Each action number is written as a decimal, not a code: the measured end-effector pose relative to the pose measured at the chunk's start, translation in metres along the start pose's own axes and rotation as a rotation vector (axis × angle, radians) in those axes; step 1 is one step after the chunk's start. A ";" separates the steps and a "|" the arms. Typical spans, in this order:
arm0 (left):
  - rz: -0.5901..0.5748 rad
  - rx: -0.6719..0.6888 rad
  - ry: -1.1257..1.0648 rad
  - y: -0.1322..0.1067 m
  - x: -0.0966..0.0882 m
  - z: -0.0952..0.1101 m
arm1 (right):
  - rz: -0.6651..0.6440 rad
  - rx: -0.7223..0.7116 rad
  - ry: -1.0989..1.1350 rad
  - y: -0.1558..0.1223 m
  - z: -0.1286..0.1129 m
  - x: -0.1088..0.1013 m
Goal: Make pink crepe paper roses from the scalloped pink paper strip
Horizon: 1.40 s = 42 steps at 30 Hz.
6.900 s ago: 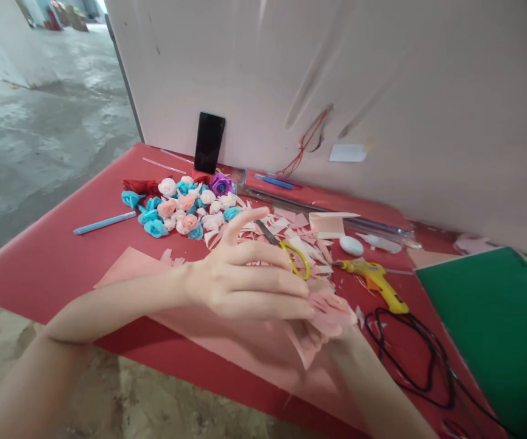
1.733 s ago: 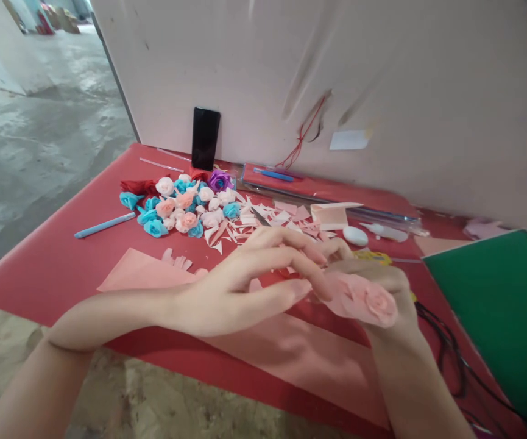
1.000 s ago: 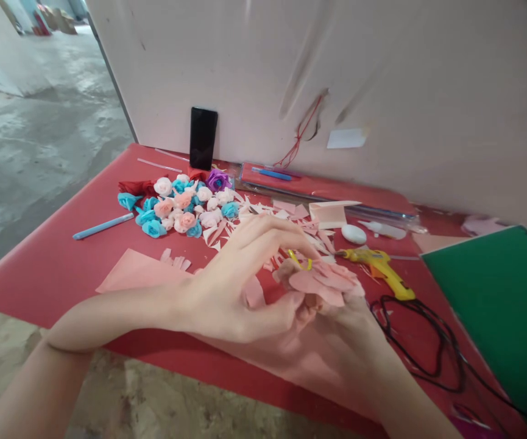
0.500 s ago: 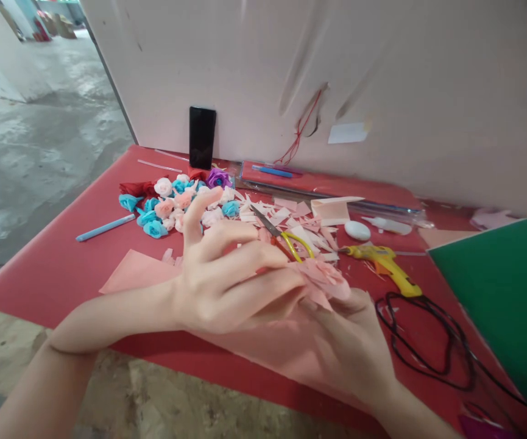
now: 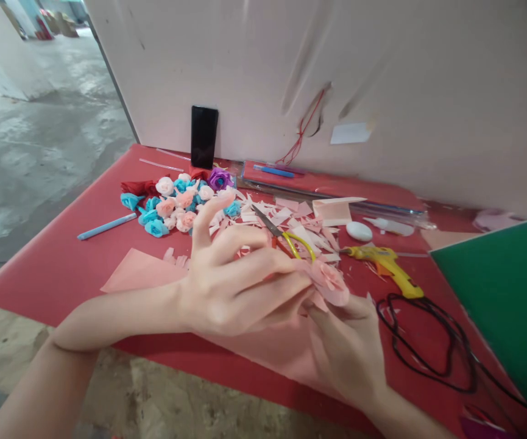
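Observation:
A pink paper flower (image 5: 331, 281) sits between both hands, its layered petals facing up. My left hand (image 5: 238, 280) pinches its left side, with the index finger raised and bent away. From the right and below, my right hand (image 5: 352, 347) grips the flower's base; its fingertips are partly hidden. Beneath the hands lies a sheet of pink paper (image 5: 267, 347). Scissors with yellow handles (image 5: 297, 241) rest just beyond the flower on a heap of pale paper scraps (image 5: 281, 213).
Finished paper flowers (image 5: 183, 201) cluster at the back left, before a propped phone (image 5: 204, 137). A blue pen (image 5: 106, 226) and pink paper piece (image 5: 139, 271) lie left. Rightward are a yellow glue gun (image 5: 386, 265) with black cord (image 5: 448, 341), a white oval object (image 5: 359, 231) and a green board (image 5: 496, 299).
The flower has turned so its rosette centre shows more plainly. My left hand has shifted slightly right, its fingers still on the flower.

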<state>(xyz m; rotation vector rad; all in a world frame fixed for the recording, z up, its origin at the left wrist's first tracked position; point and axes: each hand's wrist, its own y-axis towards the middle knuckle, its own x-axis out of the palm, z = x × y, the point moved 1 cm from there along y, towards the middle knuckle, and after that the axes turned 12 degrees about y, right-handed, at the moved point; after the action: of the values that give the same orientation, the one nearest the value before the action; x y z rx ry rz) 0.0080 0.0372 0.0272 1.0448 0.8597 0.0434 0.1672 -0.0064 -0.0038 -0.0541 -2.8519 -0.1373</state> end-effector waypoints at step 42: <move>0.241 0.173 0.283 0.019 -0.020 0.002 | -0.026 0.324 0.175 0.003 -0.023 0.019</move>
<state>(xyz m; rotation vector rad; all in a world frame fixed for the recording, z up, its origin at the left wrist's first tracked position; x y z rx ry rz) 0.0029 0.0378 0.0542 1.3223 1.0005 0.3314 0.1558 -0.0058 0.0240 0.0596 -2.6635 0.2999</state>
